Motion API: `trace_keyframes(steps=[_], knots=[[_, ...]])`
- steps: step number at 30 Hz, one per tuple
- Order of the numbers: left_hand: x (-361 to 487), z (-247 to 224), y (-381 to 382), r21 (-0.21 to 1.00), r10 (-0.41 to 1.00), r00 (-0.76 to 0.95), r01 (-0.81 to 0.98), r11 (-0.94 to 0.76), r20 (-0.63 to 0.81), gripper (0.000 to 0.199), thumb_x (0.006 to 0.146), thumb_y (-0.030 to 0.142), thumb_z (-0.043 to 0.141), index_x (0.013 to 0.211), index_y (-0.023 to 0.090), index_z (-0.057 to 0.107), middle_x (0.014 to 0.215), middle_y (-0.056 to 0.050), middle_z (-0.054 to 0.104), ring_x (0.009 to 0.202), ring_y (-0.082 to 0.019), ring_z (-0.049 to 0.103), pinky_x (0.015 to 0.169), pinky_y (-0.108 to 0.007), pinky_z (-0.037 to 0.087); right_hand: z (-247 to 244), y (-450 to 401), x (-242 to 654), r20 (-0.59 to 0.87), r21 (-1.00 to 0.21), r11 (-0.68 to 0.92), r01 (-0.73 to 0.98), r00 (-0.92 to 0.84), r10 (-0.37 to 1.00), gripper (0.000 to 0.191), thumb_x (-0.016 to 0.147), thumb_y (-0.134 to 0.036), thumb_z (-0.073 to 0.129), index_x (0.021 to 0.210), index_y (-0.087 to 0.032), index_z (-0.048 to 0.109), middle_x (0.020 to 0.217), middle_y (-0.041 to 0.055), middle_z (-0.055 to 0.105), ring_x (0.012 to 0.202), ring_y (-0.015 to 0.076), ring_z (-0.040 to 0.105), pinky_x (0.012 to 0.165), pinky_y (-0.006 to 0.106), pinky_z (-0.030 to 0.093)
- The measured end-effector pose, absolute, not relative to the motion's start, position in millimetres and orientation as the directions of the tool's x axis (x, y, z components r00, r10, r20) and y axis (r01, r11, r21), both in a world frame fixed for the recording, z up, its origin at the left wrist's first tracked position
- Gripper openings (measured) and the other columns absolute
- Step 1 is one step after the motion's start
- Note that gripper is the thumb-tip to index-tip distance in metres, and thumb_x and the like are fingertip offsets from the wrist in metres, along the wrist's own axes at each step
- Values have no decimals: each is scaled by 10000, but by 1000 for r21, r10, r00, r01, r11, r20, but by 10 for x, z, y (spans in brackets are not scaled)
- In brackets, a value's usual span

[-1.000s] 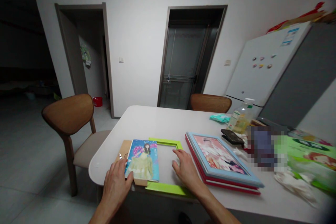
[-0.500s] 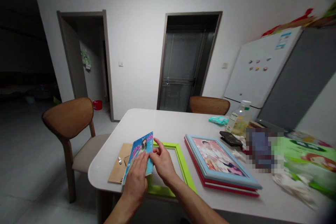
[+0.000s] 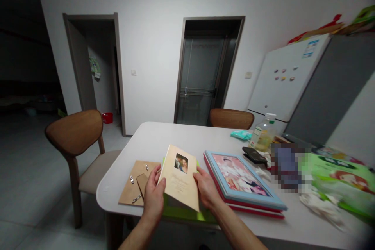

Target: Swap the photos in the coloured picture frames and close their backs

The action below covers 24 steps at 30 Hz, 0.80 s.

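Note:
Between my two hands I hold a cream card (image 3: 178, 185) with a small photo of a couple near its top and faint print below. My left hand (image 3: 154, 192) grips its left edge, thumb on the front. On the right edge, my right hand (image 3: 206, 187) pinches it the same way. Beneath the card lies a green picture frame (image 3: 187, 215), mostly covered. Left of it, partly behind my left hand, rests a brown backing board (image 3: 129, 191) with metal clips and a stand flap.
Right of my hands, a light-blue framed picture (image 3: 246, 181) lies stacked on a red frame (image 3: 279, 214). Beyond are a black phone-like object (image 3: 254, 155), a plastic bottle (image 3: 263, 133), a teal packet (image 3: 240, 135) and a green tissue pack (image 3: 328, 168). A wooden chair (image 3: 77, 133) stands left.
The blue printed face has given way to the cream face with the couple's photo. My hands have moved apart to opposite edges, and the card now sits further right, over the green frame.

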State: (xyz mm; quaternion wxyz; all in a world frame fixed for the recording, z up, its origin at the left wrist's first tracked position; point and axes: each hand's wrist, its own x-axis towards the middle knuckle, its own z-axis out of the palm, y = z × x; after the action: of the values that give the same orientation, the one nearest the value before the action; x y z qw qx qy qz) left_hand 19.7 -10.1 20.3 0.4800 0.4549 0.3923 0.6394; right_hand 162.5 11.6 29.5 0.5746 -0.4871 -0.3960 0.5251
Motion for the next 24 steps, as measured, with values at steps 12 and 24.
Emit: trace_keyframes(steps=[12,24], knots=[[40,5,-253,653,909,227,637,-409,349,365,654,157,503,1016,157,549,1088,-103,574,1035,-225,500,919,-384,360,26,383,2010,63,-928,-39,371,257,964,418,619,-137,384,981,-110,591,680,61,671,568,162,603,481,215,433],[49,-24,-271,433,853,372,743,-510,365,323,684,157,515,1004,142,550,1113,-126,557,1076,-249,466,940,-430,339,65,432,1927,151,-775,-28,632,227,962,381,650,-179,390,964,-104,594,874,102,655,783,182,593,640,227,421]])
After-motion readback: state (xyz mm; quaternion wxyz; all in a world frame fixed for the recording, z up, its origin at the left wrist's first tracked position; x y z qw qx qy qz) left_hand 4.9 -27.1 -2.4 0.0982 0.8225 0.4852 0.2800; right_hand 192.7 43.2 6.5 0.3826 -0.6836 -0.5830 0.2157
